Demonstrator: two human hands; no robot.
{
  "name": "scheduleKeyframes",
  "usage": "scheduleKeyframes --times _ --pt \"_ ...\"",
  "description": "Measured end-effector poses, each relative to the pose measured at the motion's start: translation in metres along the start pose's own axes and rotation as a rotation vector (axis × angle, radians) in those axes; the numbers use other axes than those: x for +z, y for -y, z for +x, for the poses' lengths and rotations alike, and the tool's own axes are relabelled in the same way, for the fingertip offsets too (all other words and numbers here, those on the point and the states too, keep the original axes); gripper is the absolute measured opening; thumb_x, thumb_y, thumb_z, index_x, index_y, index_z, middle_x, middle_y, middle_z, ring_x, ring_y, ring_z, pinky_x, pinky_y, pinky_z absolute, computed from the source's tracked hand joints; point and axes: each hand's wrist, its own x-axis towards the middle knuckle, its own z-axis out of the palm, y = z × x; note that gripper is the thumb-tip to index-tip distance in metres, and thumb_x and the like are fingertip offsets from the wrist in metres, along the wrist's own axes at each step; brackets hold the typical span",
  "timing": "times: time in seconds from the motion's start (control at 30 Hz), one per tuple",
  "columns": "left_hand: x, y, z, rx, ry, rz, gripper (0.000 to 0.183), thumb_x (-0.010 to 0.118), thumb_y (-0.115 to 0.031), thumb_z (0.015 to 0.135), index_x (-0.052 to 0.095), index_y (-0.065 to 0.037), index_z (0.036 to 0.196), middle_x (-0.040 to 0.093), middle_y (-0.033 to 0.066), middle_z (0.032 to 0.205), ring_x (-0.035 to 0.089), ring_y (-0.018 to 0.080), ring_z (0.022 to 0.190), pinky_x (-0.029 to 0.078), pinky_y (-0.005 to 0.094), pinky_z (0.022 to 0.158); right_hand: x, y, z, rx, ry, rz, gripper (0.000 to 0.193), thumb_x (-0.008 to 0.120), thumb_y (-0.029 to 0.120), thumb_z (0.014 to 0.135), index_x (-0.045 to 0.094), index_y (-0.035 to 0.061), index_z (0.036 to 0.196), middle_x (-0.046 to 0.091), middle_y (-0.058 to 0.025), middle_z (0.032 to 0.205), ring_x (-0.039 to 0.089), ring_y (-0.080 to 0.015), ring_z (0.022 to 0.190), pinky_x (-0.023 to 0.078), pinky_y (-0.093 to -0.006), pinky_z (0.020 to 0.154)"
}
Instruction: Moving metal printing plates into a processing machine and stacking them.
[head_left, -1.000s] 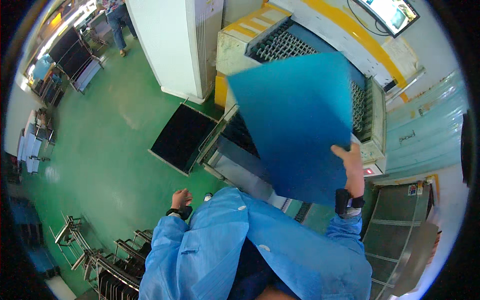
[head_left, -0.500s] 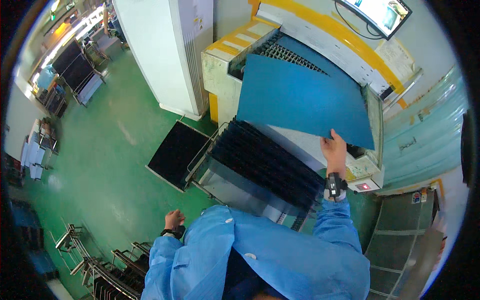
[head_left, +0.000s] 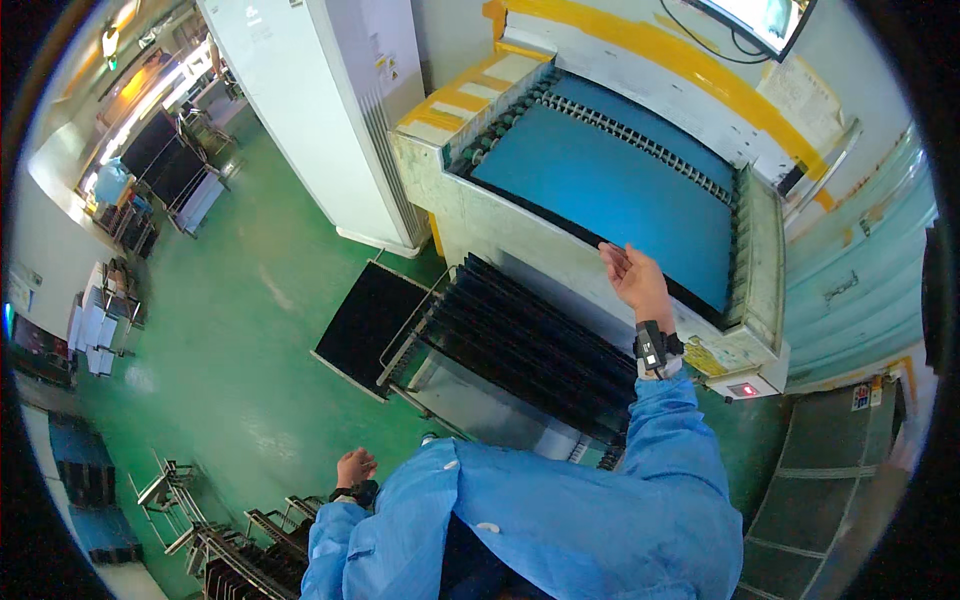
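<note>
I see the large blue flat sheet (head_left: 610,195) already lying in the grey roller machine bed (head_left: 455,215); right hand (head_left: 632,278) open at the sheet's near edge, left hand (head_left: 355,467) empty, hanging well away.

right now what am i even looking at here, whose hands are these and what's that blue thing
This is one view from a camera on a person's head, looking down; its fisheye lens bends the edges. The blue sleeves are the wearer's own. The right hand, open, has no grip on anything and sits at the near edge of a large blue sheet lying flat in the bed of a grey machine. The left hand hangs low and empty over the green floor. A rack of dark slats stands below the machine.
</note>
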Motion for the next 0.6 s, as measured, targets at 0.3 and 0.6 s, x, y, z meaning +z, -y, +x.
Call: scheduleKeyframes --times 0.3,0.6 --pt "0.019 -0.015 -0.022 0.017 0.015 0.039 0.032 0.059 -0.023 0.097 0.056 0.003 0.115 0.066 0.0185 0.098 0.068 0.0303 0.076 0.054 0.0386 0.055 -0.005 0.009 0.028 -0.677 -0.346 -1.180 0.035 0.062 0.030 0.094 0.064 0.0078 0.122 0.068 -0.0113 0.120 0.064 -0.0276 0.105 0.050 -0.0381 0.088" --pt "0.008 0.002 -0.015 -0.025 0.010 0.018 0.032 0.060 -0.025 0.098 0.054 0.002 0.114 0.066 0.0183 0.100 0.068 0.0305 0.077 0.054 0.0385 0.056 -0.009 0.003 0.058 -0.851 -0.485 -1.921 0.046 0.062 0.041 0.092 0.061 0.0233 0.134 0.048 -0.0089 0.148 0.039 -0.0365 0.138 0.027 -0.0559 0.112"
